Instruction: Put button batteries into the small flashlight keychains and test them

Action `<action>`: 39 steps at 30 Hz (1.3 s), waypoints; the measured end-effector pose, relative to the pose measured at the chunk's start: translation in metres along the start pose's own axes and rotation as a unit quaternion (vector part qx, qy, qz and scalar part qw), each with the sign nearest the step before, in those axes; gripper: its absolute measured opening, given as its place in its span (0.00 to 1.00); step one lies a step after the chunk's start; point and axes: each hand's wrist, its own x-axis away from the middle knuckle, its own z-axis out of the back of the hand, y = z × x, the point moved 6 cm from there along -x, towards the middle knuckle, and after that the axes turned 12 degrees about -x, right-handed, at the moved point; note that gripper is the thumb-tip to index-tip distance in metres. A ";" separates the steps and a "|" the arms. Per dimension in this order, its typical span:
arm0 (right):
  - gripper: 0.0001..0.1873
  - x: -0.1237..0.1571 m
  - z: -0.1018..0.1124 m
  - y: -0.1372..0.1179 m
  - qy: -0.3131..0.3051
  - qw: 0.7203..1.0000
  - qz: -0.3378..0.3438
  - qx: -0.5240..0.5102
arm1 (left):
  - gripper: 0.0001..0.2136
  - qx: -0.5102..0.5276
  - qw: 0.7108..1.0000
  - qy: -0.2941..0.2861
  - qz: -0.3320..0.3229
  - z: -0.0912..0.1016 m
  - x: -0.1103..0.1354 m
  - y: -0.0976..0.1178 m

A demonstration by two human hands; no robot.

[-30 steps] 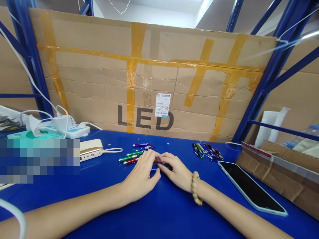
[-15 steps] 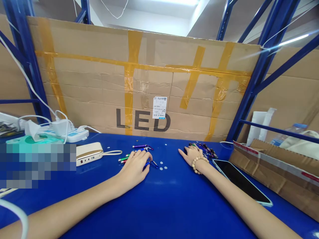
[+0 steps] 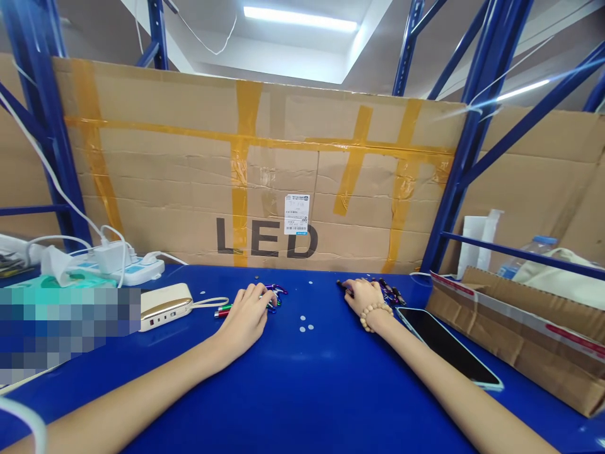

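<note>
My left hand [image 3: 248, 312] lies on a small heap of coloured pen-shaped keychain lights [image 3: 274, 295] at mid-table, fingers curled over them. Red and green ends [image 3: 222, 311] stick out to its left. My right hand [image 3: 363, 295], with a wooden bead bracelet [image 3: 373, 314] on the wrist, rests on a second heap of dark keychain lights [image 3: 390, 291]; its fingers are bent onto one of them. Three small pale discs [image 3: 305, 323] lie on the blue table [image 3: 312, 384] between the hands.
A phone [image 3: 447, 347] lies face up right of my right arm, beside a flat cardboard box [image 3: 520, 331]. On the left are a cream power bank [image 3: 163, 304], a power strip with plugs [image 3: 120, 268] and a teal item. A taped cardboard sheet marked LED [image 3: 265, 170] stands behind.
My hands have parted from the middle: the left moved back onto the left heap, the right went right to the dark heap. The camera has tilted up.
</note>
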 end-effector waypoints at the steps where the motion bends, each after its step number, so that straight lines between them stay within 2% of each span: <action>1: 0.15 0.003 0.001 -0.005 -0.003 1.000 0.007 -0.015 | 0.11 0.022 1.000 0.006 -0.002 0.003 0.000 0.003; 4: 0.18 0.016 -0.001 -0.026 -0.033 0.993 0.027 -0.114 | 0.07 0.121 0.992 0.021 0.006 0.012 0.004 0.017; 6: 0.17 0.027 -0.004 -0.045 -0.051 0.983 0.059 -0.165 | 0.05 0.222 0.974 0.020 0.032 0.016 0.008 0.026; 10: 0.16 0.052 -0.008 -0.083 -0.095 0.968 0.142 -0.184 | 0.07 0.400 0.910 -0.011 0.105 0.011 0.010 0.032; 12: 0.16 0.061 -0.010 -0.095 -0.117 0.963 0.167 -0.177 | 0.10 0.479 0.864 -0.036 0.148 0.002 0.009 0.027; 15: 0.17 0.066 -0.010 -0.101 -0.122 0.962 0.176 -0.170 | 0.17 0.562 0.797 -0.084 0.202 -0.015 0.008 0.018; 18: 0.17 0.064 -0.010 -0.098 -0.116 0.958 0.169 -0.201 | 0.22 0.602 0.766 -0.111 0.193 -0.022 0.007 0.017; 20: 0.18 0.061 -0.008 -0.096 -0.097 0.949 0.177 -0.242 | 0.24 0.614 0.758 -0.145 0.168 -0.024 0.008 0.023; 23: 0.19 0.061 0.000 -0.096 -0.037 0.933 0.200 -0.298 | 0.26 0.607 0.755 -0.200 0.142 -0.025 0.010 0.033; 27: 0.20 0.063 0.011 -0.093 0.043 0.923 0.203 -0.325 | 0.28 0.603 0.754 -0.215 0.147 -0.023 0.010 0.034; 30: 0.20 0.065 0.014 -0.095 0.056 0.911 0.230 -0.337 | 0.29 0.605 0.746 -0.227 0.163 -0.023 0.010 0.032; 35: 0.18 0.070 0.013 -0.101 0.051 0.891 0.310 -0.328 | 0.28 0.629 0.732 -0.184 0.185 -0.021 0.008 0.026; 39: 0.18 0.074 0.010 -0.106 0.020 0.886 0.344 -0.309 | 0.24 0.610 0.753 -0.136 0.205 -0.019 0.007 0.022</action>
